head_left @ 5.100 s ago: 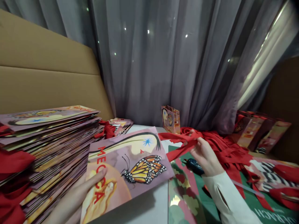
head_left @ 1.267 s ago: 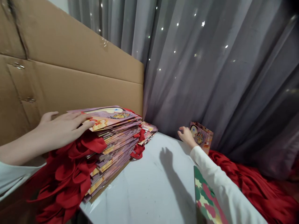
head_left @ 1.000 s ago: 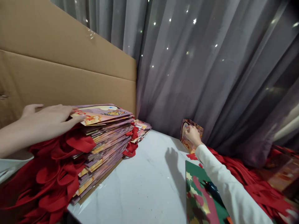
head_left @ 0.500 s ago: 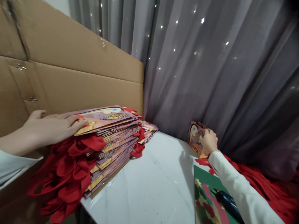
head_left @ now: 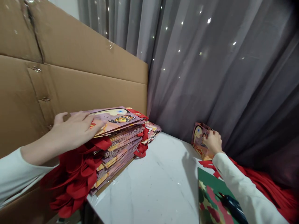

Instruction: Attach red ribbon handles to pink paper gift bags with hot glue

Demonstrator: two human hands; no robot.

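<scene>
My left hand (head_left: 73,133) lies on top of a tall stack of flat printed paper gift bags (head_left: 119,163), its fingers stretched out over the top bag's near left corner. The top bag shows a butterfly and a blue star. Red ribbon handles (head_left: 79,183) hang in loops from the stack's left end. Far to the right, my right hand (head_left: 213,141) is closed on the side of a similar paper gift bag (head_left: 198,138), which stands upright against the curtain. Part of that bag and my fingertips are hidden; whether more bags stand behind it I cannot tell.
The stack rests on a white marbled table (head_left: 149,186) beside a large cardboard box (head_left: 98,84). More printed pieces (head_left: 151,129) lie behind it. At right are a green patterned sheet (head_left: 210,183), a dark tool (head_left: 233,207) and many red ribbons (head_left: 263,189). A grey curtain (head_left: 182,93) hangs behind.
The view has shifted slightly, so everything sits a little further right. My left hand still rests on the stack, and my right hand stays at the upright bag.
</scene>
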